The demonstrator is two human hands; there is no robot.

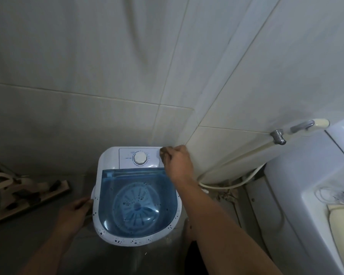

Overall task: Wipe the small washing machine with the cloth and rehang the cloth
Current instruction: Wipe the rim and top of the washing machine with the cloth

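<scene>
The small white washing machine point(107, 231) stands on the floor against the tiled wall. It has a blue see-through lid point(137, 199) and a white dial point(140, 158) on its back panel. Dark specks dot its white rim. My right hand point(177, 161) is at the machine's back right corner, next to the dial, and grips a small bunched brownish cloth point(163, 152) pressed on the panel. My left hand point(75, 212) holds the machine's left side just below its side handle point(93, 192), fingers curled against the body.
A toilet point(298, 195) with its cistern stands close on the right. A spray hose point(236, 155) loops between it and the machine. A wooden rack point(28, 197) lies on the floor at left. The wall corner is right behind the machine.
</scene>
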